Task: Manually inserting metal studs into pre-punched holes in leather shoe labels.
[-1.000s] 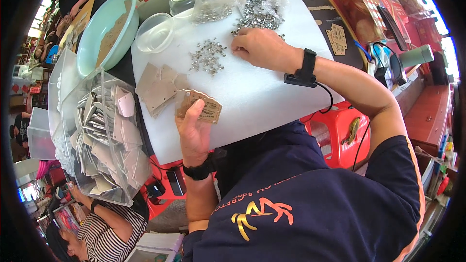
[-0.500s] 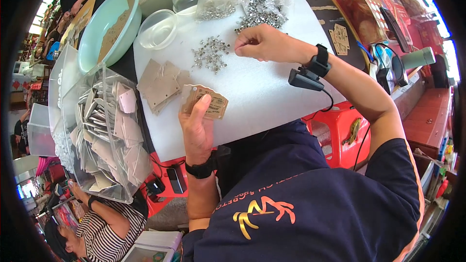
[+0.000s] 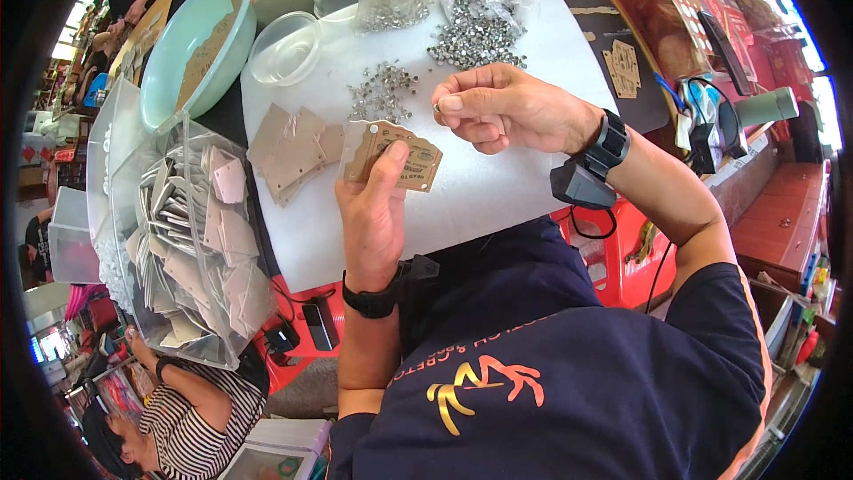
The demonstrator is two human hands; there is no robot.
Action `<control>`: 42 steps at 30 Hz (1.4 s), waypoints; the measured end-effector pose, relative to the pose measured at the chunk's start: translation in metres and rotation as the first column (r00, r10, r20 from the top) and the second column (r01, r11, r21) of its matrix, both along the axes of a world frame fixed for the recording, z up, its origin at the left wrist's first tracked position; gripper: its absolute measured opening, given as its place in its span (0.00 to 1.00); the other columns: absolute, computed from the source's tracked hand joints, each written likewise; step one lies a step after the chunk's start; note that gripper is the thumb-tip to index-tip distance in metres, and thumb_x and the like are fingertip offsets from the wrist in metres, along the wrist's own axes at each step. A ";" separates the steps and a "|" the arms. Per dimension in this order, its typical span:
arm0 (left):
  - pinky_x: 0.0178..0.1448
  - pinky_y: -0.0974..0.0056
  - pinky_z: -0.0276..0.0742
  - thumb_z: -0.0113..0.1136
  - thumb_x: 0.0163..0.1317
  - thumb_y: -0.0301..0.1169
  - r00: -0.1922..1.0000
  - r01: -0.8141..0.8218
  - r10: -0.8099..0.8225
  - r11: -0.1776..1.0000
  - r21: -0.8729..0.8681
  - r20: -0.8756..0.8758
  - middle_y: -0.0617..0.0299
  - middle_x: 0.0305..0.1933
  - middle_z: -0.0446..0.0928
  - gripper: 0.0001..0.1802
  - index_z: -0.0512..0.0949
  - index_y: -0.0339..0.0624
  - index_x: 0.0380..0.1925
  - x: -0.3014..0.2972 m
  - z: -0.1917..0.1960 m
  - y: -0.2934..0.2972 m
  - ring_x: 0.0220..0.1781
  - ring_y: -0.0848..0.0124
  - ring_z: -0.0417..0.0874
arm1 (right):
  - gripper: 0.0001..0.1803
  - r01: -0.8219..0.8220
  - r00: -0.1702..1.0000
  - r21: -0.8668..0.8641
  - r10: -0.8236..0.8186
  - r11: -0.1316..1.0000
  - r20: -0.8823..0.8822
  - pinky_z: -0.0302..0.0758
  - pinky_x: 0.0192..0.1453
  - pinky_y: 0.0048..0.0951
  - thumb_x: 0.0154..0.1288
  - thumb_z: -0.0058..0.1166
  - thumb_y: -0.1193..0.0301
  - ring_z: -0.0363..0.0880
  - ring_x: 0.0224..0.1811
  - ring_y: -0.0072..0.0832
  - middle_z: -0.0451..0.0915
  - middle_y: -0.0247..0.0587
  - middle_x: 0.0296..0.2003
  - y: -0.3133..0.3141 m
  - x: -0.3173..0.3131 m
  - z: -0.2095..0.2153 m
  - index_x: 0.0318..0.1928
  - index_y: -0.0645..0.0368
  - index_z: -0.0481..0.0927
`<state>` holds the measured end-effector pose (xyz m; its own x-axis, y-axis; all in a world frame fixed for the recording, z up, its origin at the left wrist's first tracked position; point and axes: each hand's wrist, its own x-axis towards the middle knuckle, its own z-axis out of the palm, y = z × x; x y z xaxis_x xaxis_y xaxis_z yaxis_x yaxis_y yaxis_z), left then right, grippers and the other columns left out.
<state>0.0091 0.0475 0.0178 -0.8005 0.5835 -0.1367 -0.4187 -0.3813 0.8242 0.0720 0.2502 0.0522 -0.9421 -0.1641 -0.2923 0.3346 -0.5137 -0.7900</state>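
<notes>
My left hand holds a brown printed card with a scalloped edge and small holes, its thumb pressed flat on the face. Close to the card's upper right, my right hand pinches a tiny metal piece between thumb and fingertips; its exact shape is too small to tell. A scatter of small shiny metal pieces lies on the white board beyond the card. Left of it, several plain grey-brown cards lie in an overlapping pile.
A clear bin full of cards stands at the left, beside a pale green basin. Further back are a round clear tub and two plastic bags of metal pieces, a smaller bag and a larger bag. Other people sit nearby.
My right hand has come from near the loose metal pieces toward me, turning over with its fingertips pinched. My left hand has shifted slightly up and right with the card.
</notes>
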 end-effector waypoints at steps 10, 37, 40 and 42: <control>0.54 0.63 0.75 0.58 0.65 0.25 1.000 -0.026 0.027 0.998 -0.049 0.005 0.65 0.46 0.78 0.13 0.76 0.42 0.49 -0.007 -0.017 -0.009 0.47 0.73 0.79 | 0.06 0.414 0.847 0.907 0.400 -0.081 -0.351 0.77 0.35 0.41 0.62 0.54 0.71 0.80 0.29 0.41 0.77 0.43 0.31 0.022 0.011 -0.039 0.35 0.61 0.77; 0.49 0.70 0.72 0.61 0.65 0.27 0.987 -0.064 0.050 0.994 -0.091 -0.150 0.66 0.42 0.79 0.10 0.79 0.37 0.45 0.000 -0.011 0.003 0.43 0.79 0.77 | 0.05 0.305 0.912 0.869 0.143 0.389 -0.384 0.71 0.32 0.26 0.66 0.59 0.74 0.73 0.27 0.22 0.75 0.35 0.28 -0.013 0.010 -0.008 0.37 0.62 0.78; 0.48 0.71 0.73 0.61 0.66 0.28 0.979 -0.061 0.038 0.992 -0.110 -0.199 0.65 0.42 0.79 0.11 0.79 0.36 0.46 0.002 -0.008 0.008 0.43 0.80 0.77 | 0.06 0.412 0.878 0.727 -0.027 0.549 -0.477 0.69 0.31 0.19 0.67 0.59 0.73 0.70 0.28 0.13 0.75 0.30 0.29 -0.027 0.009 -0.012 0.40 0.63 0.81; 0.47 0.71 0.73 0.61 0.66 0.28 0.975 -0.083 0.063 0.993 -0.087 -0.215 0.65 0.42 0.79 0.11 0.79 0.36 0.46 0.005 -0.007 0.010 0.43 0.80 0.77 | 0.06 0.425 0.874 0.729 -0.036 0.537 -0.484 0.70 0.31 0.22 0.66 0.59 0.73 0.71 0.27 0.17 0.75 0.33 0.28 -0.032 0.007 -0.011 0.39 0.63 0.81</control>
